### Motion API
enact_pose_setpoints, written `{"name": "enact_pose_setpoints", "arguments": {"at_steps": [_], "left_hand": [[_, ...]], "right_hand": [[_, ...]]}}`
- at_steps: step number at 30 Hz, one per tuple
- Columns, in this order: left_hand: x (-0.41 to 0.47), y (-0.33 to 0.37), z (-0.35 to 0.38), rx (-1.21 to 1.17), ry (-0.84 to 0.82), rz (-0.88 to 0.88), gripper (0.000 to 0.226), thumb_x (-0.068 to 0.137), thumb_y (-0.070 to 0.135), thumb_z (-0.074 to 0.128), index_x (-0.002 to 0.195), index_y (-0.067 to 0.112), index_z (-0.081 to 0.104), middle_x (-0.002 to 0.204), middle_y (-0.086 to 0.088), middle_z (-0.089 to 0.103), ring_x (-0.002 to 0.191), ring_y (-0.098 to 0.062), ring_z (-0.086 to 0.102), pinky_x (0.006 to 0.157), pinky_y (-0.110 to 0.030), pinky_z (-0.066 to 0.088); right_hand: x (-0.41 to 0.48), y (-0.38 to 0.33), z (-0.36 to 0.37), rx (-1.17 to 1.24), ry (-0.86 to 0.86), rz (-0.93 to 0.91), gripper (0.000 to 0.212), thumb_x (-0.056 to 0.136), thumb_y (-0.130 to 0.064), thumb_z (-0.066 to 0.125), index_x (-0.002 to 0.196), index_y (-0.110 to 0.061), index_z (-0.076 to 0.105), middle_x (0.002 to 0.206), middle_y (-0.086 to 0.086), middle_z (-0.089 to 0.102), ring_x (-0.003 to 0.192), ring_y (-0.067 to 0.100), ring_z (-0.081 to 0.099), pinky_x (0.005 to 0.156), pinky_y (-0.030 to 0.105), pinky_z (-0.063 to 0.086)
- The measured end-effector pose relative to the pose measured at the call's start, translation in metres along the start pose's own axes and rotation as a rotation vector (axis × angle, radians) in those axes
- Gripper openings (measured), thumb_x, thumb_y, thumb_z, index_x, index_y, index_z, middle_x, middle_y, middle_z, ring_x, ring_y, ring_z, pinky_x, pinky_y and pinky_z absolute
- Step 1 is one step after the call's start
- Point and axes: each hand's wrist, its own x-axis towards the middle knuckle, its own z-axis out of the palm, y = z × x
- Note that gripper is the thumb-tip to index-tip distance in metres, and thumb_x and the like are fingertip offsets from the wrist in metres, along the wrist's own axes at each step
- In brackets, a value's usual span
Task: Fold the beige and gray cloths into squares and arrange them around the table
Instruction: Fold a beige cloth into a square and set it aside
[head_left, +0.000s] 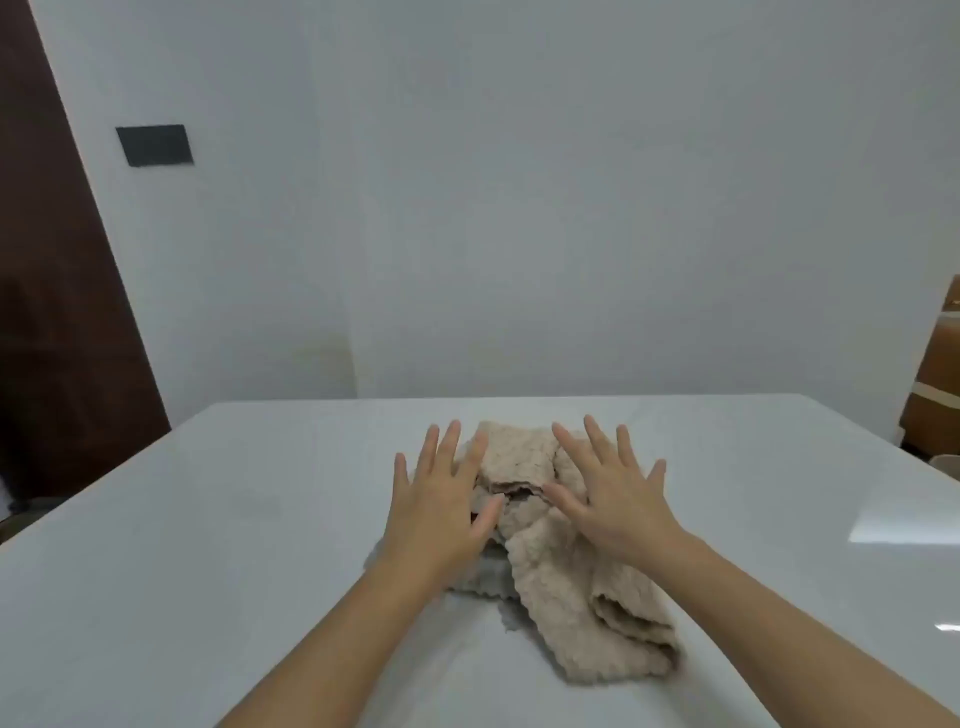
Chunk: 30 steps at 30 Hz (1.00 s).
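A: Forearms first, stretched over the table (208, 545); what are the hands doing?
B: Over a crumpled beige cloth (571, 597) mid-table lie the left hand (441, 499) and right hand (613, 493), fingers straight, spread, gripping nothing; a gray cloth (483, 574) peeks beneath

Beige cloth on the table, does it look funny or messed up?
Yes, a bit. The beige cloth lies in a crumpled heap on the white table, not folded square, and some gray cloth pokes out from under it. No tear or spill shows. The left hand and right hand are spread open over it.
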Motion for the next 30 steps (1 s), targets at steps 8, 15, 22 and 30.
{"name": "enact_pose_setpoints", "arguments": {"at_steps": [8, 15, 22, 30], "left_hand": [[-0.008, -0.005, 0.056, -0.229, -0.283, -0.142, 0.068, 0.089, 0.071, 0.027, 0.143, 0.057, -0.011, 0.161, 0.006, -0.012, 0.148, -0.025, -0.002, 0.113, -0.055, 0.025], [0.055, -0.038, 0.094, -0.149, -0.265, -0.156, 0.062, 0.094, 0.063, 0.025, 0.146, 0.054, -0.008, 0.162, 0.001, 0.002, 0.147, -0.023, 0.013, 0.113, -0.057, 0.021], [0.108, -0.066, 0.122, -0.128, -0.26, -0.115, 0.061, 0.094, 0.063, 0.026, 0.145, 0.055, -0.005, 0.161, -0.001, 0.008, 0.144, -0.024, 0.023, 0.11, -0.058, 0.026], [0.125, -0.074, 0.112, -0.134, -0.193, -0.029, 0.062, 0.089, 0.067, 0.029, 0.147, 0.047, 0.017, 0.155, 0.005, 0.025, 0.137, -0.018, 0.034, 0.106, -0.048, 0.036]], "right_hand": [[-0.005, 0.003, 0.056, 0.015, -0.082, 0.071, 0.068, 0.088, -0.075, 0.024, 0.146, -0.056, -0.007, 0.16, -0.01, -0.02, 0.145, 0.028, -0.025, 0.111, 0.069, 0.005], [0.066, -0.006, 0.089, 0.021, -0.044, 0.123, 0.065, 0.091, -0.07, 0.023, 0.147, -0.053, -0.004, 0.162, -0.005, -0.015, 0.146, 0.033, -0.022, 0.107, 0.073, 0.004], [0.126, -0.006, 0.112, 0.016, -0.036, 0.156, 0.063, 0.092, -0.067, 0.022, 0.148, -0.052, -0.003, 0.162, -0.002, -0.012, 0.145, 0.035, -0.022, 0.105, 0.076, 0.003], [0.134, -0.006, 0.101, -0.016, -0.124, 0.159, 0.065, 0.092, -0.067, 0.021, 0.15, -0.047, -0.001, 0.162, 0.002, -0.014, 0.144, 0.037, -0.023, 0.105, 0.075, -0.003]]}}
